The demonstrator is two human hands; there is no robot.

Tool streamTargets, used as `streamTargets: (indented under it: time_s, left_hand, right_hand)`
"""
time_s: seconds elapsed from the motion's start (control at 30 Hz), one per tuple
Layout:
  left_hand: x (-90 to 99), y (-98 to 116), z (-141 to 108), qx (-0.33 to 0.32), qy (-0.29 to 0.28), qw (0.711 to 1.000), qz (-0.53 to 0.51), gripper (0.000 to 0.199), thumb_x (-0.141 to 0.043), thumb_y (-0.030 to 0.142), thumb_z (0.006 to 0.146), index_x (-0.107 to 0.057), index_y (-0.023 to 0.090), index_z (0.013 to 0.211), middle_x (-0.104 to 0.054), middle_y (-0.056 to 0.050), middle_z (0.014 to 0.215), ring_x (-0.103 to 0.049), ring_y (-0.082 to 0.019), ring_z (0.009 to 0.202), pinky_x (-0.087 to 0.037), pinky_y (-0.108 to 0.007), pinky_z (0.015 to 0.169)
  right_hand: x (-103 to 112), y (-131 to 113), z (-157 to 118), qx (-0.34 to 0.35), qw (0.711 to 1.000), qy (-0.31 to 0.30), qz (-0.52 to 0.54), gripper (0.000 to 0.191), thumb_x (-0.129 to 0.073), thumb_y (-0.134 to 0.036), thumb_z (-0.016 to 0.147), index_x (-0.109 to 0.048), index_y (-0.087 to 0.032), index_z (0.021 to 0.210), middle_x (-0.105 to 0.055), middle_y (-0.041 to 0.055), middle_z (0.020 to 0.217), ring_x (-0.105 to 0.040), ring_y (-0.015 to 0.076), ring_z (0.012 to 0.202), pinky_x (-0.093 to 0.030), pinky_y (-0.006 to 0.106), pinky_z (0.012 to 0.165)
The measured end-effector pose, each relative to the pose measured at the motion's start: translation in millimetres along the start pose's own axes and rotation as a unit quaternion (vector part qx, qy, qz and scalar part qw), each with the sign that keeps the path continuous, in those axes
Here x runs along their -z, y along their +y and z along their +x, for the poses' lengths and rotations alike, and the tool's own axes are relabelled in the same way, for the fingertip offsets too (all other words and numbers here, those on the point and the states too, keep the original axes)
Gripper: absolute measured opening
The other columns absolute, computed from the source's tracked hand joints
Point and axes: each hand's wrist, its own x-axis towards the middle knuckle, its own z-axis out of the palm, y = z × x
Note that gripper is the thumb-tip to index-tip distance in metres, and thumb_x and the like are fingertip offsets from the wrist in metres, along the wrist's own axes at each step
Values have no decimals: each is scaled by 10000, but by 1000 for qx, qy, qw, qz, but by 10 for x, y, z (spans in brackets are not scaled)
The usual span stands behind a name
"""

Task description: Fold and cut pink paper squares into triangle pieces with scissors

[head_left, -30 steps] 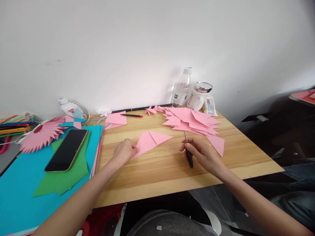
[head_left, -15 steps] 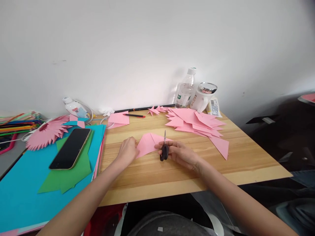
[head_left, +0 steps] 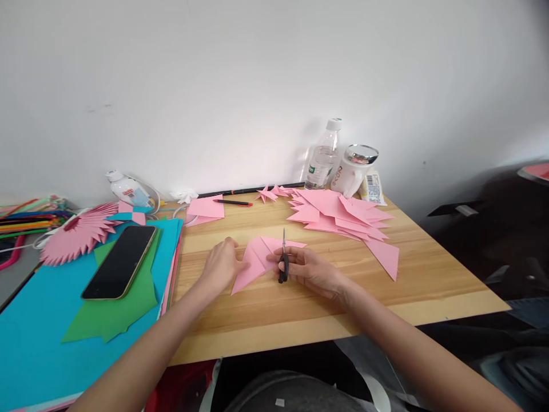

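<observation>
A folded piece of pink paper (head_left: pixel 253 260) with a crease across it lies on the wooden table in front of me. My left hand (head_left: pixel 221 264) pinches its left edge, thumb on top and the other fingers curled. Black-handled scissors (head_left: pixel 283 264) are in my right hand (head_left: pixel 315 270), their blades together and pointing away from me. The fingertips of that same hand also touch the paper's right part. Behind it to the right is a pile of cut, pointed pink paper pieces (head_left: pixel 338 213).
A phone (head_left: pixel 120 262) rests on green paper (head_left: pixel 143 297) over blue sheets (head_left: pixel 34 343) at left. Along the wall are a white bottle (head_left: pixel 131 189), a pen (head_left: pixel 234 202), small pink folded stars (head_left: pixel 266 194), a water bottle (head_left: pixel 322 160) and a lidded mug (head_left: pixel 351 174).
The pink paper has turned, its left corner swinging toward me and its crease now slanting. The scissors have shifted slightly left within my right hand's grip.
</observation>
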Motion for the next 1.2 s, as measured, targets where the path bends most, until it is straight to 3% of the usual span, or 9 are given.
streamTargets:
  time_s: [0.1, 0.3, 0.5, 0.67, 0.77, 0.87, 0.97, 1.1, 1.2]
  left_hand:
    - [-44, 73, -13, 13, 10, 1000, -24, 533, -762, 198, 568, -535, 149, 1047, -663, -118, 1013, -604, -293, 1013, -458, -332, 752]
    - [-33, 90, 27, 55, -29, 989, -136, 623, -728, 142, 621, -431, 122, 1168, -691, -93, 937, -673, -209, 840, -499, -274, 643]
    - [-49, 62, 41, 67, -58, 970, -228, 732, -749, 117, 599, -411, 94, 1248, -699, -116, 930, -676, -205, 776, -492, -261, 579]
    - [-13, 77, 2, 27, -128, 939, -318, 238, -727, 197, 633, -685, 125, 856, -711, -54, 784, -644, -163, 659, -442, -221, 506]
    - [8, 62, -34, 14, -154, 922, -354, 147, -782, 195, 509, -661, 125, 554, -615, 15, 519, -525, -106, 451, -329, -194, 405]
    - [7, 53, -39, 19, -96, 906, -411, 265, -821, 277, 443, -607, 122, 462, -515, 37, 407, -400, -64, 361, -233, -188, 356]
    - [18, 92, -3, 10, 18, 871, -490, 378, -797, 461, 489, -654, 130, 605, -613, 1, 550, -476, -81, 454, -346, -196, 403]
    - [86, 231, 29, -20, 129, 776, -618, 419, -826, 451, 477, -679, 141, 719, -673, -20, 744, -578, -107, 618, -483, -224, 530]
    - [138, 337, 18, -38, 134, 710, -690, 356, -869, 338, 452, -690, 120, 670, -667, -16, 694, -592, -114, 593, -493, -222, 492]
  right_hand:
    - [-14, 9, 6, 7, 1000, -9, -9, 406, -831, -306, 605, -639, -142, 923, -657, 95, 1024, -610, 128, 753, -509, 313, 750]
    - [-38, 25, -15, 8, 1000, 2, -12, 406, -823, -314, 618, -625, -156, 935, -635, 81, 1052, -596, 123, 768, -483, 305, 755]
    - [-47, 20, -9, 6, 1000, -1, -7, 379, -818, -321, 629, -626, -151, 908, -635, 36, 891, -584, 121, 749, -459, 301, 750]
    - [-54, 36, -18, 9, 1000, 3, -8, 408, -829, -349, 609, -626, -150, 902, -635, 28, 869, -582, 115, 750, -453, 293, 761]
    - [-52, 57, -26, 21, 1000, -2, -18, 408, -817, -369, 621, -630, -148, 909, -631, 15, 795, -580, 117, 729, -460, 290, 740]
    - [-68, 31, -10, 75, 996, 29, -40, 396, -779, -404, 664, -626, -149, 925, -625, 8, 730, -585, 122, 683, -480, 295, 700]
    - [-133, -63, 49, 172, 978, 101, -52, 380, -752, -425, 685, -608, -170, 927, -646, 23, 787, -622, 144, 695, -510, 322, 701]
    - [-277, -177, 188, 235, 959, 137, -82, 387, -768, -418, 654, -578, -194, 906, -634, 43, 950, -639, 157, 716, -516, 304, 633]
    - [-372, -185, 306, 239, 957, 121, -109, 402, -785, -411, 629, -558, -187, 874, -624, 24, 865, -616, 135, 643, -480, 261, 548]
